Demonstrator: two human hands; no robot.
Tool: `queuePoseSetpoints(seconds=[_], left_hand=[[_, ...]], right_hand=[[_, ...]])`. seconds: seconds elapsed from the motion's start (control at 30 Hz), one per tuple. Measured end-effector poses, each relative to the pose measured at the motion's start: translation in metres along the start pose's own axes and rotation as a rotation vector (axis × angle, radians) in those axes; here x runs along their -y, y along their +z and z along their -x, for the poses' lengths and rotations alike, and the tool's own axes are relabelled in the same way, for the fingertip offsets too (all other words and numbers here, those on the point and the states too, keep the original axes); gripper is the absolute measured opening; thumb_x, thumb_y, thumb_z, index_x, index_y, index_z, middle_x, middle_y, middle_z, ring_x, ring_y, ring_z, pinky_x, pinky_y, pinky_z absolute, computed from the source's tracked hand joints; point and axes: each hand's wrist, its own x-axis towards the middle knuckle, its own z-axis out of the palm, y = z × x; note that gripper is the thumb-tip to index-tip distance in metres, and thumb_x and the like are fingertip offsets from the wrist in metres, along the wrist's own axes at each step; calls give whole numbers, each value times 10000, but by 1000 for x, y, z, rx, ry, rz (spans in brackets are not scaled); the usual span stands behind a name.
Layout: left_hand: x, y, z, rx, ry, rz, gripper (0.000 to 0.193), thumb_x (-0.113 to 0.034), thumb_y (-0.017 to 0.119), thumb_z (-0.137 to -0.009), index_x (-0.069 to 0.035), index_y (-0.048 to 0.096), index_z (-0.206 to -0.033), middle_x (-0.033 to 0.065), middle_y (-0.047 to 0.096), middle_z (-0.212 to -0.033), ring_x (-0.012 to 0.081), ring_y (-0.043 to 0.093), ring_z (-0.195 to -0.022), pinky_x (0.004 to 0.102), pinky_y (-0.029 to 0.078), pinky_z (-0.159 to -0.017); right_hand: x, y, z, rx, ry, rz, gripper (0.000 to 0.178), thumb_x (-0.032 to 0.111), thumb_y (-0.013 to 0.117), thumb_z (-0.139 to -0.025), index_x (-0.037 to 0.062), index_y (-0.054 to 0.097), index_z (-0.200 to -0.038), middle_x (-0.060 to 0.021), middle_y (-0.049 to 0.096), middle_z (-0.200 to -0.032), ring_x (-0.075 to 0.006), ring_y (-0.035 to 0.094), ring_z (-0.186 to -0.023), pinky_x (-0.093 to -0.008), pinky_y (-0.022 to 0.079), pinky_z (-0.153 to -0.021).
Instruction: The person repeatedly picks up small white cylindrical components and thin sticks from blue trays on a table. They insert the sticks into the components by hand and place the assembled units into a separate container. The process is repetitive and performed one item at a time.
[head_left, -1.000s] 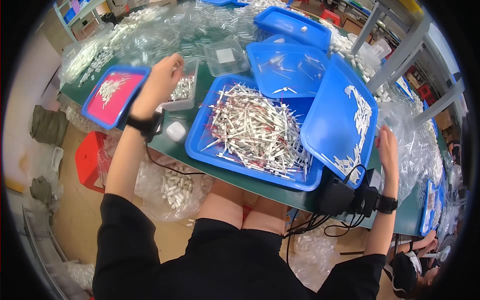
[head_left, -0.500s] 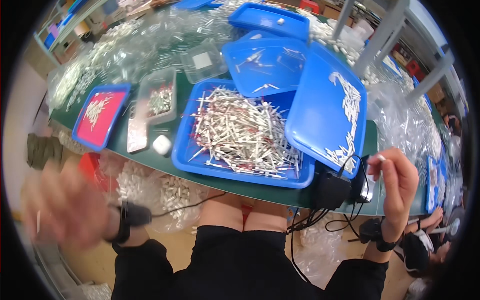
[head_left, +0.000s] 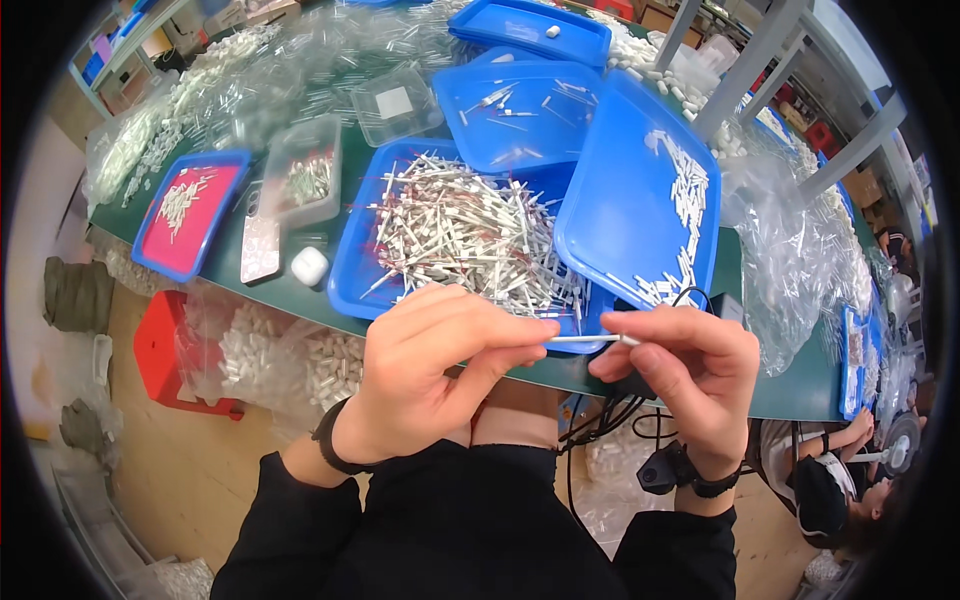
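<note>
The left hand (head_left: 430,365) pinches a thin white stick (head_left: 587,339) between thumb and forefinger. The right hand (head_left: 695,375) holds a small white piece (head_left: 627,340) at the stick's other end, thumb and fingertips drawn close; the piece seems to meet the stick, though the fingertips partly cover the join. The stick lies nearly level between the two hands, over the table's near edge and just in front of a blue tray (head_left: 345,285) heaped with similar sticks.

Nearer the body than both hands, the room above the lap is open. Left of the left hand, past the table edge, there is free air over the tan floor (head_left: 250,465). Beyond the right hand, a blue tray (head_left: 605,215) lies tilted, its corner over the heaped one, narrowing the room that way; black cables (head_left: 600,425) hang below the right hand.

The green table (head_left: 785,390) carries, beyond the left hand and to its left, a white case (head_left: 310,267), a phone (head_left: 260,248), a clear tub (head_left: 300,212) and a pink-lined tray (head_left: 222,220). A red stool (head_left: 155,350) stands lower left of the left hand. Right of the right hand are a clear plastic bag (head_left: 780,260) and, farther off, a co-worker (head_left: 835,480) beside a fan (head_left: 900,445).
</note>
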Motion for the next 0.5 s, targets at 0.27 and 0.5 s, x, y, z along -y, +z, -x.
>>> queuePoseSetpoints(seconds=[0.27, 0.5], left_hand=[[0, 6, -4, 59, 170, -235, 193, 32, 684, -704, -37, 679, -885, 56, 656, -734, 174, 579, -598, 274, 408, -527], [11, 19, 1, -105, -248, 145, 178, 48, 704, -712, 10, 670, -883, 93, 666, -753, 167, 642, -667, 256, 496, -593]], right_hand=[[-6, -6, -1, 43, -117, 468, 256, -44, 642, -774, 24, 663, -1021, -81, 665, -829, -150, 625, -652, -247, 478, -571], [-24, 5, 1, -180, -154, 693, 117, -10, 677, -752, 40, 636, -850, -56, 610, -705, -171, 556, -575, -269, 433, -506]])
